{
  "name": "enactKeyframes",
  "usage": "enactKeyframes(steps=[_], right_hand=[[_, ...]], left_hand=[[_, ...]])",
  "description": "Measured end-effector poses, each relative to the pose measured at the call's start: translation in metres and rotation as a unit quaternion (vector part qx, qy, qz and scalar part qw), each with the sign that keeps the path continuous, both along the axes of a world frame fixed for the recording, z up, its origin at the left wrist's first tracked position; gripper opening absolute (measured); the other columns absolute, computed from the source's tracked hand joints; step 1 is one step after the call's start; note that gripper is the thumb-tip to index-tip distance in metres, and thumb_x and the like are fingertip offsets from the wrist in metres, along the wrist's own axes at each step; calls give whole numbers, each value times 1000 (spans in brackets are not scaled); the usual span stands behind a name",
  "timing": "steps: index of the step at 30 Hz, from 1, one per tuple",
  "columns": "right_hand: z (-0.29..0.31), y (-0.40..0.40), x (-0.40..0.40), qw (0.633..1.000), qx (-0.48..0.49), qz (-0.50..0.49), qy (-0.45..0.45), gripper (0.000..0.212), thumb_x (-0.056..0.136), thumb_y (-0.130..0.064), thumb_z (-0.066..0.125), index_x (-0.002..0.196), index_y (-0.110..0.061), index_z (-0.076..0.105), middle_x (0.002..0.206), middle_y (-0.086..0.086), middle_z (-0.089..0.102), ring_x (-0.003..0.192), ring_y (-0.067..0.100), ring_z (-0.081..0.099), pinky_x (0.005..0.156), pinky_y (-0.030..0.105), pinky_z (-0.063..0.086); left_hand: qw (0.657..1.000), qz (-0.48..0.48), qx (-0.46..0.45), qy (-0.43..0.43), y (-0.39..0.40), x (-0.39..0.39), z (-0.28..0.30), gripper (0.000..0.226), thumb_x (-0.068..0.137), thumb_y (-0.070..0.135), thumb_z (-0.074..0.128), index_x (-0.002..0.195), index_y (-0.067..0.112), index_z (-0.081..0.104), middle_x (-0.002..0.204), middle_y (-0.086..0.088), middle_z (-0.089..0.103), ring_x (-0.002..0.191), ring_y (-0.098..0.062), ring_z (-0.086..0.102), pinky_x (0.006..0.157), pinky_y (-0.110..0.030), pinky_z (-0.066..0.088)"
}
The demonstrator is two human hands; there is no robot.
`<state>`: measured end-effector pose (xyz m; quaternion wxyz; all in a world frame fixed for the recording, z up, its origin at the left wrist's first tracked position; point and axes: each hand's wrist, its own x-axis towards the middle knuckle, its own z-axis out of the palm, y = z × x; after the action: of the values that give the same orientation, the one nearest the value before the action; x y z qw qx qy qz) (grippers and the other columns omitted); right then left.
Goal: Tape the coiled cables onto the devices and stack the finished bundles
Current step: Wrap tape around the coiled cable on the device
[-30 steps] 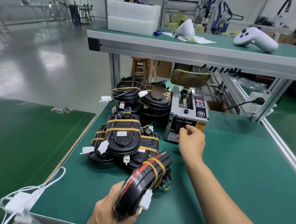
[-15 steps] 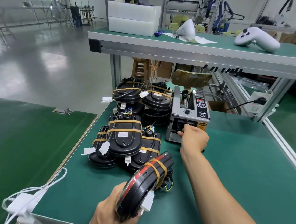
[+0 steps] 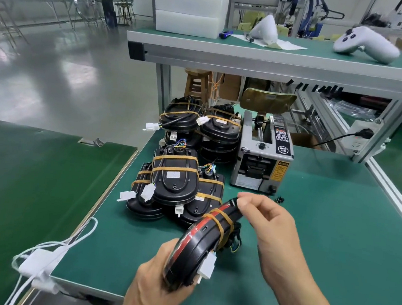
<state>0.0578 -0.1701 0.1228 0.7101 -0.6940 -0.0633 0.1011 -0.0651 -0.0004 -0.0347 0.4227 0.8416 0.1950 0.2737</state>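
Observation:
My left hand (image 3: 153, 289) grips the near end of a black device with a red stripe (image 3: 200, 241), held on edge above the green table (image 3: 322, 239). Two yellow tape bands hold its coiled cable, and a white connector (image 3: 207, 267) hangs from it. My right hand (image 3: 269, 224) sits at the device's far end, fingers curled, thumb and forefinger pinching a thin tape strip that is hard to make out. Taped bundles (image 3: 174, 179) lie stacked just beyond, with a second stack (image 3: 198, 124) behind. The grey tape dispenser (image 3: 261, 158) stands to their right.
A shelf (image 3: 279, 61) spans the bench overhead, carrying white foam blocks (image 3: 187, 11) and a white controller (image 3: 365, 43). White cables and an adapter (image 3: 37, 261) hang over the table's front left corner. A second green table (image 3: 30, 184) adjoins on the left.
My right hand has left the tape dispenser's outlet and come back toward me, to the far end of the held device. The left hand keeps the device in much the same place.

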Motion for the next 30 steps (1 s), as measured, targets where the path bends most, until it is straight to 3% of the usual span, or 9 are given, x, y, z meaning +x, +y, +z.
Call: enactKeyframes(steps=[2,6,11,14,18,21,23,27,30], right_hand=[[7,1,-22,999,-18,41,-23,28,69,-49,79,76,-22,76,120,-18,74,116,1,67,103,31,43],[3,3,-33,993,-49,98,-34,17,86,-21,83,70,-25,78,131,-24,66,134,-10,49,111,25,36],[3,6,-34,990,-77,103,-53,15,87,-23,81,72,-26,79,138,-25,60,139,-18,37,102,10,27],[2,8,-36,990,-84,103,-51,13,87,-25,81,74,-28,80,140,-28,57,141,-20,32,103,9,24],[1,8,-34,990,-80,107,-46,13,87,-25,81,75,-28,80,141,-27,58,142,-17,32,113,21,26],[0,8,-32,990,-84,106,-40,14,87,-24,81,74,-27,80,139,-26,59,143,-16,33,117,30,27],[-1,8,-32,990,-88,102,-40,13,88,-23,81,75,-27,80,140,-27,58,143,-16,32,116,28,25],[-2,9,-34,991,-85,95,-36,16,88,-22,81,73,-27,80,140,-28,59,142,-19,30,103,9,23],[-2,9,-33,993,-68,88,-26,15,86,-21,80,72,-23,80,137,-26,62,142,-18,33,109,16,27]], left_hand=[[1000,-20,-11,9,5,1,-10,71,72,84,77,135,57,59,95,51,57,87,6,61,73,8,38],[998,-61,-14,8,9,-1,-6,67,77,83,74,136,55,59,94,45,64,75,9,66,69,2,45],[997,-63,28,-21,3,-5,22,66,71,66,81,130,69,52,86,46,63,77,-4,68,66,-4,49],[997,-60,42,-27,1,-5,20,67,65,63,80,127,62,53,80,48,61,78,-4,67,66,0,46],[995,-71,55,-51,1,-6,19,66,66,61,82,126,67,54,83,36,69,75,-13,73,66,-16,56],[995,-64,54,-55,-1,-6,21,66,66,63,82,126,59,56,87,25,73,75,-18,75,64,-27,58],[995,-67,48,-56,-2,-5,22,67,65,63,81,127,57,55,87,22,73,74,-20,75,64,-28,58],[995,-71,35,-58,-2,-7,23,69,62,65,79,126,61,51,89,20,74,78,-24,76,68,-33,59],[995,-76,29,-57,-1,-8,23,69,63,65,79,126,62,51,82,23,73,78,-22,75,69,-33,59]])
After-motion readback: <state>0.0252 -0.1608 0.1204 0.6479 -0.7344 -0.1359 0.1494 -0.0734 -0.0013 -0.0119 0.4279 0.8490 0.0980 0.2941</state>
